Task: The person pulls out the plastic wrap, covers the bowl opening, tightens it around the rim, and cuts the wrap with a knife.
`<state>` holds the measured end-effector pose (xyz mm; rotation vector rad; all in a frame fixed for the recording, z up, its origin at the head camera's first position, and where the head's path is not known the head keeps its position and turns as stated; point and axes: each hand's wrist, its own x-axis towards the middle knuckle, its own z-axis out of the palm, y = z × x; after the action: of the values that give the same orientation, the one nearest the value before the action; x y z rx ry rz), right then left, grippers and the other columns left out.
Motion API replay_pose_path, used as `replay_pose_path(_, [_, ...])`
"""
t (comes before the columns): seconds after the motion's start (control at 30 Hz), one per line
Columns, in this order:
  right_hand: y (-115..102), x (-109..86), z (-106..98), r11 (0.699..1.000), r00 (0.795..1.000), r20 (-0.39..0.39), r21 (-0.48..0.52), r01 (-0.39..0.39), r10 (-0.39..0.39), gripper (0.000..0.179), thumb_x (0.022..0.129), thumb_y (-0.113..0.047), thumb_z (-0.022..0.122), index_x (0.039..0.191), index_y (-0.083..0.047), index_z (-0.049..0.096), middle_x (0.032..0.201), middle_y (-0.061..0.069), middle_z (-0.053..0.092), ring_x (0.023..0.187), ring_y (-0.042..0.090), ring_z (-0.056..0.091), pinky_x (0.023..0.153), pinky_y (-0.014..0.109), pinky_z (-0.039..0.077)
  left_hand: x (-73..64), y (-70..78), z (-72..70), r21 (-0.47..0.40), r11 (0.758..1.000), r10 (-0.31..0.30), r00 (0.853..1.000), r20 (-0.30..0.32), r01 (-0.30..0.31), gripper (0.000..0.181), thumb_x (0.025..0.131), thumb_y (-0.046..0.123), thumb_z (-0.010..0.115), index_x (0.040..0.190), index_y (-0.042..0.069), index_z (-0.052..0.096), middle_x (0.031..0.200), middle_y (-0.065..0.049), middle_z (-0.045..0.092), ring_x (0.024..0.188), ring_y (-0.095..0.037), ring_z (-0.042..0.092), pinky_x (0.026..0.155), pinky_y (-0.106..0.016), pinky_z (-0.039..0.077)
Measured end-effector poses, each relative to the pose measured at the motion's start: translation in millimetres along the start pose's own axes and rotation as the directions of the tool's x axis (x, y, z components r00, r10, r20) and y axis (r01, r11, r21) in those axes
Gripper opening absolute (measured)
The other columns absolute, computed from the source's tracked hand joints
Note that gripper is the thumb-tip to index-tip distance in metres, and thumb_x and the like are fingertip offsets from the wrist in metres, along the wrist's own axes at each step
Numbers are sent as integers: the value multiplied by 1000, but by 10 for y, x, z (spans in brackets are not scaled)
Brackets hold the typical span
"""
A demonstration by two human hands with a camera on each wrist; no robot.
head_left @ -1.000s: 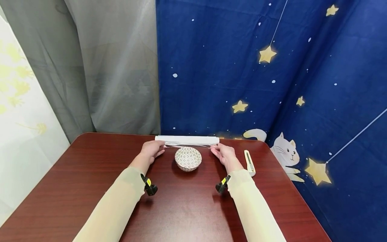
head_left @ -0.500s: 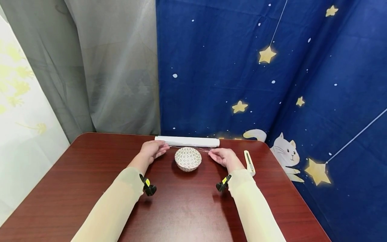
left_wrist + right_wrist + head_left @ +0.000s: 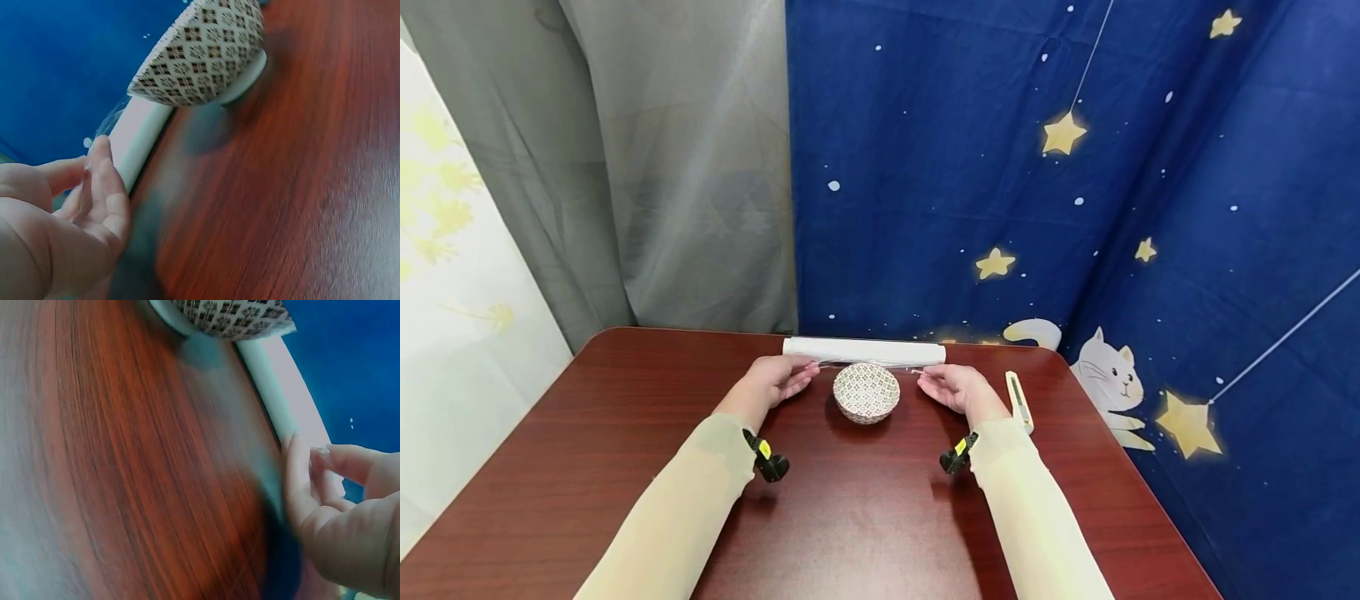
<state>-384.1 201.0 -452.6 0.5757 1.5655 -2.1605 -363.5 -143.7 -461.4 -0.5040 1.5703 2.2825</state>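
A roll of cling film (image 3: 865, 349) lies across the far side of the table, behind a small patterned bowl (image 3: 867, 393). My left hand (image 3: 778, 377) pinches the left end of the clear film edge (image 3: 111, 119) between thumb and fingertips, just left of the bowl. On the other side, my right hand (image 3: 957, 388) pinches the right end of that edge; the right wrist view shows thumb and fingertips together on it. The film stretches between both hands, close behind the bowl's far rim. The bowl stands upright, touched by neither hand.
A cream box cutter (image 3: 1018, 403) lies on the dark red table (image 3: 865, 533), to the right of my right hand. Behind the table's far edge hang a grey curtain (image 3: 700, 167) and a blue star-patterned curtain (image 3: 925, 167).
Both hands have drawn the film edge slightly off the roll toward the bowl. My right hand has come a little nearer, and my left fingers have shifted slightly right. The bowl and cutter stayed put.
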Motion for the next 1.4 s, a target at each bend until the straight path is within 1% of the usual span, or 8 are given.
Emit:
replay_pose_path(0.13, [47, 66, 18, 989, 990, 0, 37, 143, -143, 8, 109, 3, 58, 111, 1, 66, 94, 7, 74, 93, 14, 76, 105, 29, 61, 9, -21, 2, 116, 986, 124, 991, -51, -118, 33, 108, 10, 68, 139, -4, 65, 88, 2, 81, 76, -2, 77, 79, -19, 64])
replay_pose_path(0.27, [89, 134, 49, 971, 971, -31, 42, 237, -236, 12, 109, 2, 60, 117, 1, 69, 96, 5, 76, 102, 15, 77, 98, 27, 64, 25, -37, 34, 140, 968, 219, 973, -68, -208, 39, 108, 11, 70, 143, -5, 64, 104, -1, 80, 91, -5, 76, 99, -29, 63])
replay_pose_path(0.47, [101, 148, 94, 947, 949, -44, 65, 315, -313, 39, 110, 0, 59, 148, 7, 59, 121, 9, 74, 118, 18, 73, 118, 37, 52, 41, -28, 64, 107, 953, 289, 956, -52, -282, 39, 109, 12, 68, 143, -4, 64, 121, -6, 76, 107, -9, 75, 109, -34, 58])
replay_pose_path(0.63, [84, 127, 97, 935, 939, -24, 81, 344, -344, 49, 112, 0, 56, 160, 7, 48, 147, 17, 62, 139, 25, 62, 124, 39, 46, 43, -11, 65, 74, 949, 309, 951, -14, -307, 41, 112, 9, 63, 150, -5, 60, 141, -13, 71, 115, -9, 74, 113, -36, 55])
replay_pose_path(0.83, [48, 107, 96, 922, 927, -12, 100, 373, -374, 45, 113, -1, 53, 157, 8, 48, 150, 18, 61, 146, 30, 56, 126, 41, 45, 35, 38, 82, 49, 950, 310, 951, -2, -309, 44, 115, 10, 56, 156, -4, 55, 163, -18, 57, 132, -13, 68, 112, -30, 55])
replay_pose_path(0.93, [18, 98, 99, 914, 919, 3, 107, 392, -394, 46, 114, 0, 51, 158, 10, 46, 162, 23, 53, 151, 32, 52, 128, 42, 42, 35, 69, 98, 39, 947, 320, 948, -3, -319, 45, 115, 11, 55, 158, -3, 54, 167, -19, 53, 136, -12, 66, 110, -27, 56])
replay_pose_path(1.17, [-55, 67, 112, 902, 906, 28, 112, 417, -423, 49, 114, -1, 51, 160, 11, 42, 172, 28, 39, 158, 33, 45, 131, 44, 38, 12, 134, 130, 4, 938, 347, 938, -14, -347, 45, 114, 9, 57, 157, -5, 54, 157, -12, 63, 112, 0, 71, 107, -25, 58])
replay_pose_path(1.4, [-117, 20, 130, 892, 896, 24, 111, 438, -443, 38, 113, 0, 52, 150, 7, 53, 164, 23, 51, 152, 31, 51, 128, 42, 43, -18, 186, 157, -30, 935, 353, 936, -21, -353, 47, 114, 10, 59, 158, -3, 54, 166, -18, 54, 151, -22, 57, 109, -27, 57])
